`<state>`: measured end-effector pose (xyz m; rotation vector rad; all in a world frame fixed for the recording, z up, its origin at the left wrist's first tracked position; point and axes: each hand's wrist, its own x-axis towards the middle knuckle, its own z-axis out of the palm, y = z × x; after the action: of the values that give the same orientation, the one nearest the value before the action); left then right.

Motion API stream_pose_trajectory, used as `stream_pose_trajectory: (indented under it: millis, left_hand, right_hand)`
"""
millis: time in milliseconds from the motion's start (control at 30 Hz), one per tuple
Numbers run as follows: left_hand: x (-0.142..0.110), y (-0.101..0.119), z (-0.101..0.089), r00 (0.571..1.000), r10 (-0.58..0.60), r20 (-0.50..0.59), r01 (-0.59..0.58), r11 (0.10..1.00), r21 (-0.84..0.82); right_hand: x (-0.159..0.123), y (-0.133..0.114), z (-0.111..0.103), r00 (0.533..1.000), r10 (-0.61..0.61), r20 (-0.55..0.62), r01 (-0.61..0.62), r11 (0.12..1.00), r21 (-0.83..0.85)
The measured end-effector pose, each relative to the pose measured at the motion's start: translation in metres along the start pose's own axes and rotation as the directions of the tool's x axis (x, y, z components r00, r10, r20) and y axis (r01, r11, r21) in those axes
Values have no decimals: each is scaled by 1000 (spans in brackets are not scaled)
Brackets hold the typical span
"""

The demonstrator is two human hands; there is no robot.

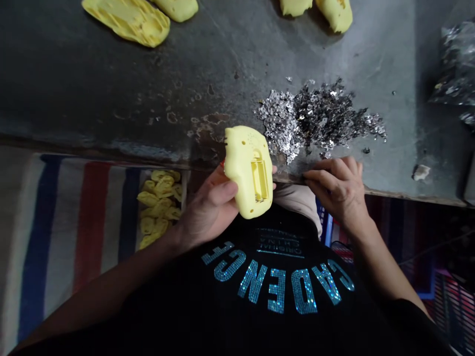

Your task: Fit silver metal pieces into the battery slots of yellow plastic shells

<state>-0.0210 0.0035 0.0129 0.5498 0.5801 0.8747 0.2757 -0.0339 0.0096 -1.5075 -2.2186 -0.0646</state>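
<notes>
My left hand [208, 207] is closed around a yellow plastic shell [249, 170], held upright at the table's near edge with its open rectangular compartment facing me. My right hand [337, 190] rests on the table edge just right of the shell, fingers curled together in a pinch at the edge of a pile of small shiny metal pieces [319, 118]. What the pinch holds is too small to see.
The dark worn table [111, 84] carries more yellow shells at the far left [128, 20] and far middle [336, 12]. A clear bag of metal parts [456, 64] lies at the right. Below left, a box holds several yellow shells [159, 205] beside a striped sack [67, 227].
</notes>
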Motion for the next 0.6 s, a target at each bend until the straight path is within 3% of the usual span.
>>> stream_pose_trajectory:
  millis: [233, 467, 533, 600]
  left_hand:
    - [0, -4, 11, 989, -146, 18, 147, 988, -48]
    - [2, -9, 11, 981, -184, 55, 189, 978, -84]
    - [3, -13, 9, 975, -215, 65, 220, 971, -91]
    - [3, -16, 7, 964, -248, 93, 257, 961, -105]
  right_hand:
    - [-7, -6, 5, 998, 60, -18, -58, 992, 111]
    - [-12, -13, 9, 992, 99, -81, -95, 994, 52]
    - [-7, -17, 3, 985, 154, -77, -133, 964, 228]
    - [5, -21, -7, 977, 213, -21, -173, 842, 511]
